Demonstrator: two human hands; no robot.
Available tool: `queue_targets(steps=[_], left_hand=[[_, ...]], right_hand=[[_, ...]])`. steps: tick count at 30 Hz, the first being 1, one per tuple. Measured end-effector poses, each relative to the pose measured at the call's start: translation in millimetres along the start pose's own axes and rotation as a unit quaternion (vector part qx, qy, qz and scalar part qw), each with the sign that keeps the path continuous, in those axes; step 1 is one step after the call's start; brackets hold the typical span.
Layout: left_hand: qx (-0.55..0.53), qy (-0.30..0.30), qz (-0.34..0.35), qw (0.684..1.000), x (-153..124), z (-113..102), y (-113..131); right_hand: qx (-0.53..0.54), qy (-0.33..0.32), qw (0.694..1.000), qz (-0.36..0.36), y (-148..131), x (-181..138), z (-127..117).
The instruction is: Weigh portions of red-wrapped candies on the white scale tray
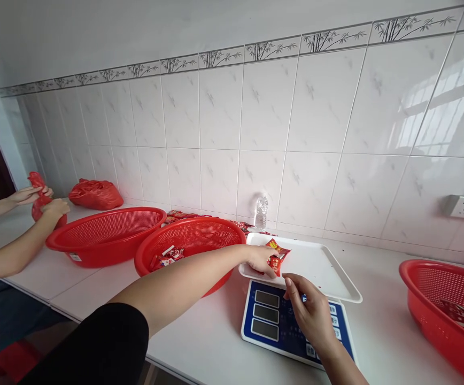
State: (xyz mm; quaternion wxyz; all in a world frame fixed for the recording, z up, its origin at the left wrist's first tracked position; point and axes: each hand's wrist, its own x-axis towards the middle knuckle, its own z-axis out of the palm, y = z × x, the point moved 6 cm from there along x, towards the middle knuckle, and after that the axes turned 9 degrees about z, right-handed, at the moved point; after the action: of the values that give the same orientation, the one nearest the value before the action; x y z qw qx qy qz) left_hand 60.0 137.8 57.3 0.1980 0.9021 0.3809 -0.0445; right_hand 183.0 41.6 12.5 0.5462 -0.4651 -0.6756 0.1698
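My left hand [262,260] reaches over the left part of the white scale tray [342,275], its fingers curled around small red and yellow packets [277,256]. Just right of it, above the keypad edge of the blue digital scale [284,339], is my right hand [310,307]. Its fingers are bent inward with the thumb against them; whether something small is in them is hidden. Under my left forearm stands a red plastic basket [200,227] with a few small wrapped pieces [170,256] inside.
Another person's hands [55,206] hold a red plastic bag [39,203] at the far left. A second red basket [103,254] and a filled red bag [95,193] stand near them. By the wall is a clear bottle [261,212]. One more red basket [436,305] is at right.
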Motion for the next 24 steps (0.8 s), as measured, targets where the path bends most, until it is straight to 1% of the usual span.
queue_targets(steps=[1, 3, 8, 15, 20, 24], left_hand=[[0.007, -0.002, 0.009, 1.0, 1, 0, -1], [0.021, 0.014, 0.019, 1.0, 4, 0, -5], [0.034, 0.092, 0.014, 0.995, 8, 4, -15], [0.052, 0.153, 0.003, 0.987, 5, 11, -8], [0.031, 0.179, -0.033, 0.983, 4, 12, -7], [0.011, 0.159, -0.036, 0.987, 7, 17, -11]], right_hand=[[0.0, 0.0, 1.0, 0.0, 0, 0, 0], [0.0, 0.001, 1.0, 0.002, 0, 0, 0], [-0.002, 0.004, 1.0, 0.003, 0, 1, 0], [0.001, 0.007, 1.0, -0.001, -2, 1, -2], [-0.004, 0.012, 1.0, -0.001, -2, 2, -2], [-0.013, 0.009, 1.0, 0.0, -2, 1, -2]])
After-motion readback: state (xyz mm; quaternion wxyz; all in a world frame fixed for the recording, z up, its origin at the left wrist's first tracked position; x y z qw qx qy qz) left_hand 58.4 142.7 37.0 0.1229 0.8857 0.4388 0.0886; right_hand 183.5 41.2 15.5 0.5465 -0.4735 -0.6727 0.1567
